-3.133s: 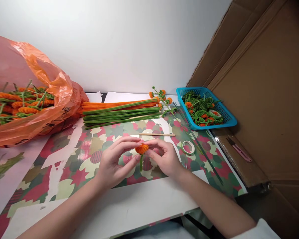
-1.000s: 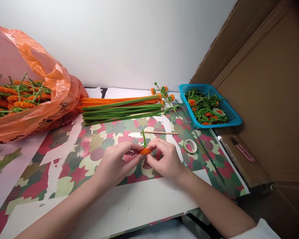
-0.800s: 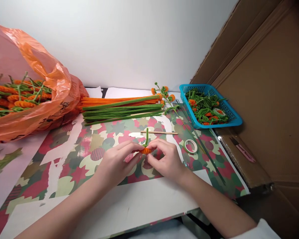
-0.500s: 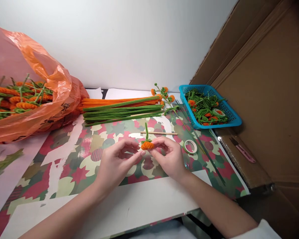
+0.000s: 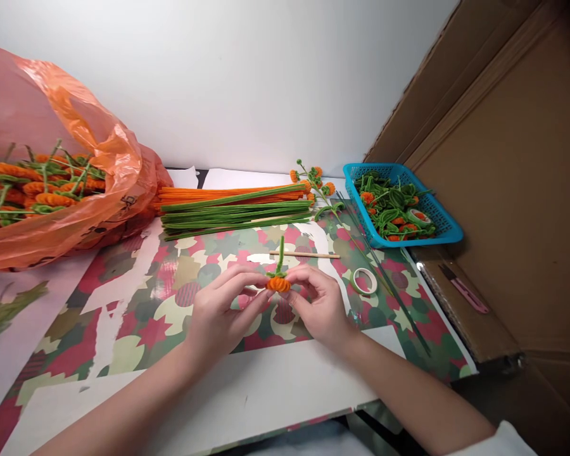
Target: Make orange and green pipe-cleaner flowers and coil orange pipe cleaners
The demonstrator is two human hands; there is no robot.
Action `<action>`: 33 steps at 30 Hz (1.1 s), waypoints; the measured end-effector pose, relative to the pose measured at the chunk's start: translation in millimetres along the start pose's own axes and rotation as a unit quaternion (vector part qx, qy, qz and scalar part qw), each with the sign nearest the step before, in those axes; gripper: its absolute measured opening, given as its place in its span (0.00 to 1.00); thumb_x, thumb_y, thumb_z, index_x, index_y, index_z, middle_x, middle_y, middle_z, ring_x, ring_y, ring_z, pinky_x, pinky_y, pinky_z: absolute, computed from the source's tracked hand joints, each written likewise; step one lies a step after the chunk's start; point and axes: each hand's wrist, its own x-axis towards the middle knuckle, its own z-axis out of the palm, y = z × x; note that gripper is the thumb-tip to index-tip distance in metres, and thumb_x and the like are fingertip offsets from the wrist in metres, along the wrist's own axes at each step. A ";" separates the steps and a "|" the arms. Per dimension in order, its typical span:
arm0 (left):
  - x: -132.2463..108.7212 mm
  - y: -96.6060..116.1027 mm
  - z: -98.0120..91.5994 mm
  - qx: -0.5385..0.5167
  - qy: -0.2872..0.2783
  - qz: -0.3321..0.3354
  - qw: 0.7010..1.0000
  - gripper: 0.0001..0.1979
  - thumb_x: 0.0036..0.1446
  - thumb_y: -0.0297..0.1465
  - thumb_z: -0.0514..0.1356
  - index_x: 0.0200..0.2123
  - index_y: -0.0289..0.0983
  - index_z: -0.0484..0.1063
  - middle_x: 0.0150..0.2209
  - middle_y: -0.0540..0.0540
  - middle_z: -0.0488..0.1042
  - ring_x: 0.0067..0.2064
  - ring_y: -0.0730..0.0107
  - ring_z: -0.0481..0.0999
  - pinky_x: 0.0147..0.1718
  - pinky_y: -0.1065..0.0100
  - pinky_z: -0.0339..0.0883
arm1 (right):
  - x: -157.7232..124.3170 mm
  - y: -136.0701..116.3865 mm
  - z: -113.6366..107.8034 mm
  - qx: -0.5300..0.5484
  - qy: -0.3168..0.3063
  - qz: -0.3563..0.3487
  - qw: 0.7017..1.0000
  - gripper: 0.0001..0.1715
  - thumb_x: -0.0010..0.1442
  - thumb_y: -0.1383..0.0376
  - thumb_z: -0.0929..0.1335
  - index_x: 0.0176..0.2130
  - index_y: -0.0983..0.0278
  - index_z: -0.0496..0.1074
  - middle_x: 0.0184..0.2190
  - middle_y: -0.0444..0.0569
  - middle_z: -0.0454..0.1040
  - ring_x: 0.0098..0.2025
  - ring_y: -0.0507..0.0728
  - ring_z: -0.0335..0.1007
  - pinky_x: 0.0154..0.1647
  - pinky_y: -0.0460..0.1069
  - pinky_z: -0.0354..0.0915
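Between my two hands is a small orange pipe-cleaner flower (image 5: 278, 284) with green leaves and a green stem (image 5: 281, 250) pointing up. My left hand (image 5: 228, 304) pinches its left side between thumb and fingers. On the other side, the thumb and fingers of my right hand (image 5: 319, 304) grip its right edge. A thin wooden stick (image 5: 304, 254) lies just beyond the flower. To the right of my right hand rests a roll of pale green tape (image 5: 363, 281).
Bundled green pipe cleaners (image 5: 237, 215) and orange pipe cleaners (image 5: 228, 194) lie at the back. An orange plastic bag (image 5: 123, 183) of flowers stands left. At right are a blue basket (image 5: 418, 241), a finished flower spray (image 5: 323, 187), dark wires (image 5: 403, 314) and a pink cutter (image 5: 465, 290).
My left fingers have closed in and now touch the flower's left side. The flower has shifted slightly left and down, with its stem still upright.
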 end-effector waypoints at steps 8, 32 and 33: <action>6.2 0.2 -5.3 0.033 -0.005 0.082 0.996 0.04 0.54 0.27 0.63 0.34 0.41 0.74 0.30 0.49 0.76 0.31 0.71 0.76 0.31 0.70 0.73 | 0.0 -4.3 -2.3 -0.077 -0.009 -0.074 0.994 0.07 0.56 0.72 0.68 0.35 0.60 0.73 0.33 0.47 0.76 0.38 0.55 0.74 0.38 0.51 0.72; 8.6 -9.0 -13.1 0.020 -0.125 0.034 0.991 0.02 0.60 0.28 0.57 0.36 0.40 0.69 0.32 0.50 0.71 0.29 0.74 0.70 0.25 0.74 0.68 | -4.5 -1.1 -1.2 -0.055 -0.013 -0.031 0.998 0.09 0.53 0.73 0.69 0.34 0.60 0.74 0.33 0.47 0.76 0.37 0.55 0.74 0.36 0.50 0.73; 8.1 -7.9 -12.1 0.008 -0.114 0.010 0.993 0.02 0.59 0.29 0.58 0.37 0.40 0.69 0.32 0.50 0.71 0.29 0.74 0.71 0.25 0.74 0.69 | -3.9 -1.6 -0.6 -0.030 -0.006 -0.005 1.000 0.07 0.53 0.71 0.70 0.34 0.61 0.74 0.33 0.47 0.76 0.37 0.55 0.74 0.37 0.51 0.73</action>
